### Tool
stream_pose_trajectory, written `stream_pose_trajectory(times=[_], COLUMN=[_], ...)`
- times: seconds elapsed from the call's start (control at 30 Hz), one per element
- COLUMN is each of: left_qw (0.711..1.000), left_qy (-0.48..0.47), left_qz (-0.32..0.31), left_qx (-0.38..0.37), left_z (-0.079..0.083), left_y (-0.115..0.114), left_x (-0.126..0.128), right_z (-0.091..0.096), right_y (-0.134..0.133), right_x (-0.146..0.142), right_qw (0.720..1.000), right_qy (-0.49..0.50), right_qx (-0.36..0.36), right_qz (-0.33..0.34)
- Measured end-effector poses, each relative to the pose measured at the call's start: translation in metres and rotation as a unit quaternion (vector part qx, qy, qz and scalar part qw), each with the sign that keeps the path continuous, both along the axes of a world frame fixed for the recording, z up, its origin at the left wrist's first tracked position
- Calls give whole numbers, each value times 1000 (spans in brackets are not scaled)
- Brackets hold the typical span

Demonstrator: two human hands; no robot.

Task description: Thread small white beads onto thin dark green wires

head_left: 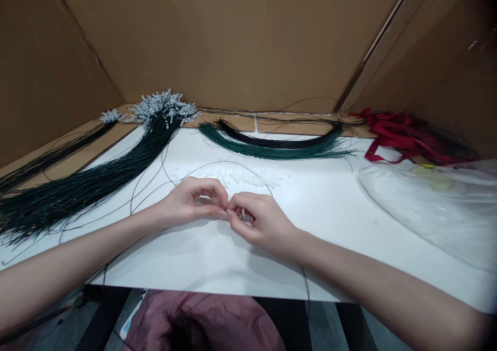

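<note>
Pink cloth (205, 317) showed below the near edge of my white table (330, 201). Above it, my left hand (182, 201) pinched thumb to forefinger, on what I couldn't tell; touching it, my right hand (267, 219) gripped a white-beaded strand (246, 218) half hidden by its fingers. A dark wire (229, 161) arched just beyond, near loose white beads (264, 175), then green wires (264, 151) and, rightward, red ribbon (406, 133).

The person's bare left arm (101, 247) and right arm (361, 273) are slanting inward, while the left hand (186, 202) and right hand (268, 219) are meeting tip to tip, both curving into close pinches.
</note>
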State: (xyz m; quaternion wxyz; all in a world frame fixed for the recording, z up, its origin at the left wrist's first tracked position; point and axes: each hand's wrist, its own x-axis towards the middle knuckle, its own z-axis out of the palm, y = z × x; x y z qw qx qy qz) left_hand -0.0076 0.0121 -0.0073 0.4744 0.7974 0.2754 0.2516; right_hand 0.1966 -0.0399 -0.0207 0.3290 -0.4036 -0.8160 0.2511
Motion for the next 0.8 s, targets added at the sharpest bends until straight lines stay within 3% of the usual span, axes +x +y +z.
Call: stream_pose_trajectory(times=[0.8], left_qw=[999], left_qy=[13], left_qz=[-22], left_qx=[-46], left_z=[-3], left_y=[0], left_x=[0], right_z=[2], right_y=[0], right_x=[-1], right_qw=[999], right_qy=[-29], right_qx=[-20], right_qz=[11])
